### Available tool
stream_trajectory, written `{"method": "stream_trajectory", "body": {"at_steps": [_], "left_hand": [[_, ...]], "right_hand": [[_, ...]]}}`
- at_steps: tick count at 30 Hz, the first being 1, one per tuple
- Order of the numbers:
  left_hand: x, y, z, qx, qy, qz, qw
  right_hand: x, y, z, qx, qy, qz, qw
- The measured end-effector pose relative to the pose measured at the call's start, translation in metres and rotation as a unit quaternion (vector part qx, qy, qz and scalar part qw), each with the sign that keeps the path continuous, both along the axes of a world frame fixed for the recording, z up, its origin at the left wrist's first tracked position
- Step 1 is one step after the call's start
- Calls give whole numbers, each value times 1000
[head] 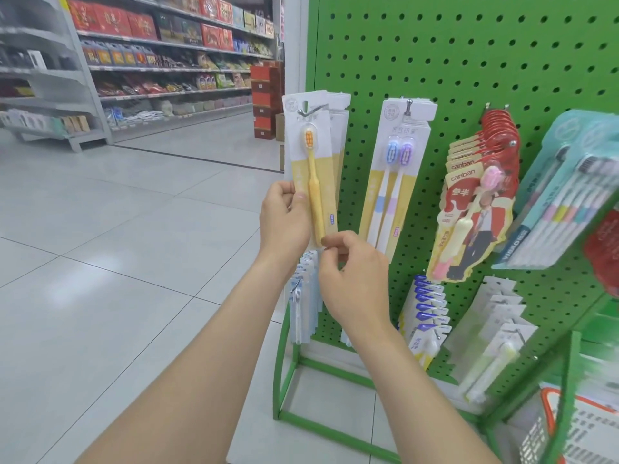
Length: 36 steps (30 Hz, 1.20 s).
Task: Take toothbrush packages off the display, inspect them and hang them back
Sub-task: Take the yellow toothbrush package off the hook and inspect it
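Nearly upright, one yellow toothbrush package (310, 152), left hand (284, 226) fingers grasping midway; right hand (351, 272) fingers pinching bottom

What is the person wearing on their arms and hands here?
Nothing visible. The left forearm and right forearm are bare, with no sleeve reaching into frame. The left hand and right hand have no gloves, and no watch, bracelet or ring shows on the sides in view.
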State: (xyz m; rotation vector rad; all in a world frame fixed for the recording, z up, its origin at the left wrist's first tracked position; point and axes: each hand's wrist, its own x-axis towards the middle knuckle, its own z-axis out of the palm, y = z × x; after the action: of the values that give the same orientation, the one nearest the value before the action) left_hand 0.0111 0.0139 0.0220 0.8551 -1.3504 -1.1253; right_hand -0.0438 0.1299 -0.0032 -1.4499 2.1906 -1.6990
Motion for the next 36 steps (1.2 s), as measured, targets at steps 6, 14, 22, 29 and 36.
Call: {"method": "stream_trajectory", "body": {"at_steps": [6, 14, 22, 29, 36], "left_hand": [[23, 22, -1, 4, -6, 13, 1000], [48, 57, 1, -1, 28, 44, 999], [50, 69, -2, -7, 35, 95, 995], [36, 95, -10, -77, -107, 41, 990], [30, 111, -4, -39, -129, -96, 986]], "right_hand": [[-3, 14, 3, -12, -15, -9, 1000], [-4, 35, 1, -32, -21, 43, 998], [-8, 43, 1, -62, -31, 85, 994], [-8, 49, 10, -149, -139, 170, 964], [-25, 67, 13, -85, -139, 111, 980]]}}
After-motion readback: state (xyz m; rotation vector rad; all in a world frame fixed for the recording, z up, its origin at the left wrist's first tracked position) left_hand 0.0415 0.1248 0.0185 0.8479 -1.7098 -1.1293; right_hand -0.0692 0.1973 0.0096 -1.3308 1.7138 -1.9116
